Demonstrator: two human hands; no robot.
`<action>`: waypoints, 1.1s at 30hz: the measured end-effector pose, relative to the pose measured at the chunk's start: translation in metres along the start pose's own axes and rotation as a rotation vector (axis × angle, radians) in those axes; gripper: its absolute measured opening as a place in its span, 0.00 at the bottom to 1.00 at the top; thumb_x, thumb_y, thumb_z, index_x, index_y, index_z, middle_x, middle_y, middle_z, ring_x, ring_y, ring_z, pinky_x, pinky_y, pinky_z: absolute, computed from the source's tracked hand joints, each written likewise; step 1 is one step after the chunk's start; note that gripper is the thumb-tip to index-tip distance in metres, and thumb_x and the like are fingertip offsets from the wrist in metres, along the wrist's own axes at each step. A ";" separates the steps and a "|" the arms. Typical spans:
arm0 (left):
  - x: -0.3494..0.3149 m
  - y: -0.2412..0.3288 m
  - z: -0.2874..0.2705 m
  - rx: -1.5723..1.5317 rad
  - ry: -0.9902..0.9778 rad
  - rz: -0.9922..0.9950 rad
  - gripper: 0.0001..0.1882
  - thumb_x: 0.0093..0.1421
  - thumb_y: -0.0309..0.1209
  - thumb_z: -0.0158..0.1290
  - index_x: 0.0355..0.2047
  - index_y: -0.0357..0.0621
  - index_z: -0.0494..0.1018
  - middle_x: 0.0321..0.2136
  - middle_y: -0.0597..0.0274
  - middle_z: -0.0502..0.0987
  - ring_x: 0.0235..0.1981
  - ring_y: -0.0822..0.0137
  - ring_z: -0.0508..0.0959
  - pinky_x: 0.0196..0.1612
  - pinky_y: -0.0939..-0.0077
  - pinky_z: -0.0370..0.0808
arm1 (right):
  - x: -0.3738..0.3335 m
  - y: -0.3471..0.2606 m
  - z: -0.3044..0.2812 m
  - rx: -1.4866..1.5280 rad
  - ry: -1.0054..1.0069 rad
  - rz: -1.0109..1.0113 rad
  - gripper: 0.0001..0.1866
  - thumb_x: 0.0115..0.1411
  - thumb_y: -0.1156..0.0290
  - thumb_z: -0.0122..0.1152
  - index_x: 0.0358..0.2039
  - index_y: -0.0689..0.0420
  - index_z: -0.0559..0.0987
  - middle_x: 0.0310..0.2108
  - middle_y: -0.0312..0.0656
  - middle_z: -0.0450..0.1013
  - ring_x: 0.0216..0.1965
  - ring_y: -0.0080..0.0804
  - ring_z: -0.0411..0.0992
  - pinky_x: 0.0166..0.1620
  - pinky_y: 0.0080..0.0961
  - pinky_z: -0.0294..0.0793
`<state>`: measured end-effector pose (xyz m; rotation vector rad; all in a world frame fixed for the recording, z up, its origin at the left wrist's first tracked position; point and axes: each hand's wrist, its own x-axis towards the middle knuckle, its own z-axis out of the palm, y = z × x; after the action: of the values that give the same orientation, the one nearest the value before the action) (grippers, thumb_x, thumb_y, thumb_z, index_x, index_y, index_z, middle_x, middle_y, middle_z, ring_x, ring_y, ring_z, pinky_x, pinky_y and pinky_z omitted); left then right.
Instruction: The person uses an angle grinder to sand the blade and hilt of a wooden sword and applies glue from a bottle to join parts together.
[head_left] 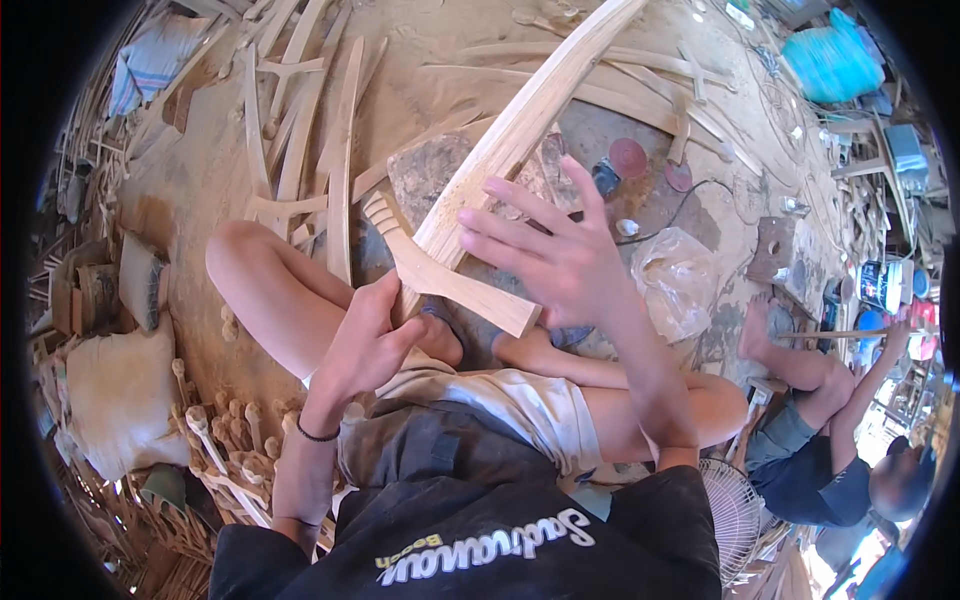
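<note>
A pale wooden sword (505,140) slants up and away from my lap, its broad blade reaching the top edge of the view. Across its lower end sits a carved wooden crossguard (455,285) with a notched tip on the left. Just below that guard, my left hand (362,345) is closed around the handle, which is mostly hidden by the fingers. My right hand (560,255) has its fingers stretched and spread along the blade's right side. The fingertips overlap the blade's edge; whether they press on it I cannot tell.
Beyond my feet lies a stone block (425,170), with an angle grinder (607,178) and a clear plastic bag (675,285) to the right. Wooden sword blanks (345,150) cover the floor ahead. Carved handles (240,435) pile up at left. Another person (815,460) sits at right near a fan (730,510).
</note>
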<state>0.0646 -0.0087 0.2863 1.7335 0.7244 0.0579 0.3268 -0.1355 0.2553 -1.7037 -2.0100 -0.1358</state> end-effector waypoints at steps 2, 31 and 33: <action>-0.004 -0.009 0.000 0.016 0.025 0.046 0.26 0.61 0.22 0.56 0.60 0.30 0.71 0.43 0.54 0.82 0.43 0.70 0.75 0.50 0.73 0.74 | -0.027 0.014 0.003 0.045 0.172 0.254 0.22 0.64 0.78 0.54 0.57 0.56 0.83 0.58 0.39 0.81 0.63 0.39 0.75 0.71 0.50 0.60; 0.000 -0.006 0.015 -0.050 -0.047 -0.095 0.23 0.62 0.24 0.56 0.58 0.34 0.73 0.28 0.69 0.74 0.22 0.79 0.69 0.24 0.79 0.68 | -0.346 0.209 0.109 -0.359 -0.111 1.498 0.17 0.59 0.59 0.69 0.38 0.60 0.91 0.38 0.56 0.85 0.42 0.50 0.85 0.52 0.43 0.82; -0.008 -0.012 0.010 -0.044 -0.030 -0.140 0.22 0.63 0.25 0.57 0.57 0.34 0.74 0.28 0.69 0.74 0.22 0.80 0.69 0.24 0.80 0.68 | -0.254 0.172 0.097 0.033 0.305 1.343 0.16 0.64 0.61 0.72 0.41 0.62 0.90 0.36 0.52 0.86 0.39 0.43 0.85 0.49 0.36 0.81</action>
<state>0.0568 -0.0198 0.2753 1.6343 0.8148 -0.0484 0.4836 -0.2897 0.0205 -2.4226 -0.3852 0.1017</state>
